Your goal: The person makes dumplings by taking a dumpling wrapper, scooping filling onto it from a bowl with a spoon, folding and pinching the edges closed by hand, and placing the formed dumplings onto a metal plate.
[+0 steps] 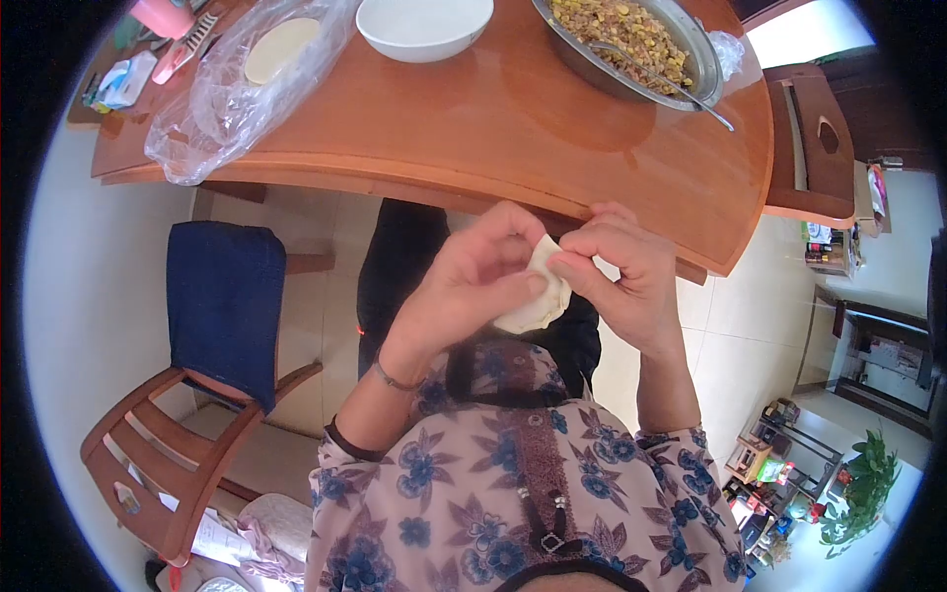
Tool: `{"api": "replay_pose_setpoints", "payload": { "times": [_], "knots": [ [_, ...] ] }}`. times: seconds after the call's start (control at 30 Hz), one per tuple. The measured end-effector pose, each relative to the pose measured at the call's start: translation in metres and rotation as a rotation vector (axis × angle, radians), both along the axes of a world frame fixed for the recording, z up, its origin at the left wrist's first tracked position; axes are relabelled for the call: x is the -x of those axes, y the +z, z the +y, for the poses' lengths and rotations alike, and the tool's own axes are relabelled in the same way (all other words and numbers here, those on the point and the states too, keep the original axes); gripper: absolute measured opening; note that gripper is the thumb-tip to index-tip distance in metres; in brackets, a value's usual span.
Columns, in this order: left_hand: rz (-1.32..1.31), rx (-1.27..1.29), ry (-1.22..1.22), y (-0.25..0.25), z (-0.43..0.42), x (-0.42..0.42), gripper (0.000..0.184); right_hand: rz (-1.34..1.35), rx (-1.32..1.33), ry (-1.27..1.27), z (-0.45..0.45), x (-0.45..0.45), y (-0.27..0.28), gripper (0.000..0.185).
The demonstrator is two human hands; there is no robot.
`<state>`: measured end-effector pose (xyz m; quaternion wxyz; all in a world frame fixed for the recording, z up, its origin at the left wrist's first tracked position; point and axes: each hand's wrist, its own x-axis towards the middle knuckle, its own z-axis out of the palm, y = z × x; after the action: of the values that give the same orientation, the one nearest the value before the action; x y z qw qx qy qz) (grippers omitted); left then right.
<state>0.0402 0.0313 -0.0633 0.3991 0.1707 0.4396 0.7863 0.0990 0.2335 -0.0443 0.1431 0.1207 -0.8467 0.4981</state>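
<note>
A pale dumpling (538, 301) with a pleated edge is held between my two hands, just off the table's near edge. My left hand (473, 276) has its thumb and fingers closed around the dumpling's body. The thumb and forefinger of my right hand (621, 266) pinch its upper right edge. Beyond my hands, a metal basin (705, 74) holds a yellow and brown chopped filling (626, 39), with a spoon (681, 91) resting in it. Further left on the table are a white bowl (419, 44) and a round dough wrapper (283, 49) on a clear plastic bag (212, 123).
The wooden table (444, 123) has a curved near edge. A chair with a dark blue cover (225, 306) stands at the left, and another wooden chair (814, 148) at the right. A pink item (166, 15) sits in the far left corner. A green plant (868, 483) is at lower right.
</note>
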Motion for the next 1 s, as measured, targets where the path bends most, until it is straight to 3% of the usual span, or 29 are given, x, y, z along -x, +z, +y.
{"api": "replay_pose_setpoints", "payload": {
  "times": [0.13,0.2,0.23,0.3,0.37,0.5,0.77,1.0],
  "knots": [
    [0.052,0.012,-0.004,-0.003,-0.003,0.001,0.029,-0.019,0.035,0.018,0.004,-0.001,0.000,0.011],
    [0.041,0.028,-0.001,0.001,-0.004,0.000,0.038,0.002,0.072,0.046,0.005,-0.002,0.001,0.012],
    [0.040,0.027,-0.001,0.003,-0.004,0.000,0.038,-0.043,0.103,-0.051,0.004,-0.003,0.004,0.014],
    [0.030,0.014,-0.039,0.005,-0.005,0.000,0.060,-0.088,0.133,-0.150,0.006,-0.004,0.009,0.017],
    [0.040,-0.010,-0.083,0.004,-0.004,0.003,0.068,-0.246,0.138,-0.034,0.012,-0.005,0.013,0.020],
    [0.042,-0.011,-0.139,0.008,-0.003,0.000,0.086,-0.251,0.192,0.033,0.008,-0.004,0.012,0.019],
    [0.027,-0.049,-0.136,0.013,0.003,-0.003,0.091,-0.275,0.110,0.212,0.013,0.003,0.023,0.018],
    [0.001,-0.059,-0.141,0.010,0.009,-0.007,0.093,-0.281,0.027,0.220,0.016,0.004,0.024,0.016]
  ]
}}
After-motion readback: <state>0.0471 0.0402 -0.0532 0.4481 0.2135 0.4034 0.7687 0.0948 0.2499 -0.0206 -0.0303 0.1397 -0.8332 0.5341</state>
